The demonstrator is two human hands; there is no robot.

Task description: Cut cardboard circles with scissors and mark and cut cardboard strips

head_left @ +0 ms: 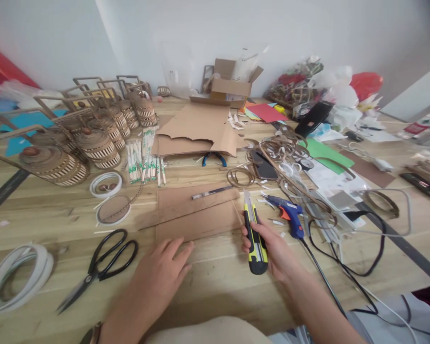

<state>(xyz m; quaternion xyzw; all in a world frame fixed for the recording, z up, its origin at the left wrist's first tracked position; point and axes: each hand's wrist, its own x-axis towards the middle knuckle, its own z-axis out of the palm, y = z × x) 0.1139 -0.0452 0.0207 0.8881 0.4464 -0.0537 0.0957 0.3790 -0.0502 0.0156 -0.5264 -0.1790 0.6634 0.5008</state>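
In my right hand is a yellow and black utility knife, its blade pointing away from me. My left hand lies palm down with fingers stretched out, at the near edge of a flat cardboard piece. Across that cardboard lies a long thin strip with a dark edge, and a slim pen-like tool rests above it. Black-handled scissors lie left of my left hand. A blue hot glue gun is just right of the knife.
Several woven lidded baskets with handles stand at the left, near paper-wrapped sticks. A torn cardboard sheet and an open box are at the back. Tangled brown strips, a phone and cables crowd the right.
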